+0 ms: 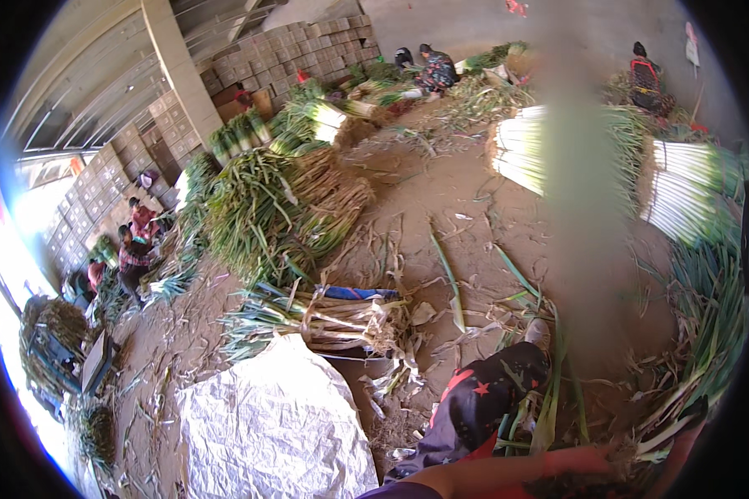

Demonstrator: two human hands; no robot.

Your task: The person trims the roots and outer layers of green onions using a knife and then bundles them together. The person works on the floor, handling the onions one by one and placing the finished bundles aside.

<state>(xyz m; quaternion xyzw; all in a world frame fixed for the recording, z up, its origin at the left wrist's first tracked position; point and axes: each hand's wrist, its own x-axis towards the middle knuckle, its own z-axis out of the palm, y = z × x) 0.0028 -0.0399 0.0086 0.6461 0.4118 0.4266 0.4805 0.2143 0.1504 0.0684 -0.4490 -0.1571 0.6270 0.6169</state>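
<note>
Across the bottom edge my left forearm reaches rightward, and my left hand (583,460), reddish and blurred, is beside loose leek stalks (543,430). At the lower right rim, what seems to be my right hand (683,440) shows partly, dark and red, near the white ends of leeks (668,433); its fingers are unclear. My leg in dark trousers with red stars (474,399) is bent in front of me, the shoe (537,334) on the soil. Left of it lie a bundle of untrimmed leeks (343,321) and a crinkled white sheet (274,424).
A large leek heap (262,212) stands beyond the bundle. Bound leek bundles (686,187) lie at right. Co-workers sit at left (134,256), far back (437,68) and upper right (646,78). Stacked boxes (287,56) line the back. A blurred vertical band hides part of the view.
</note>
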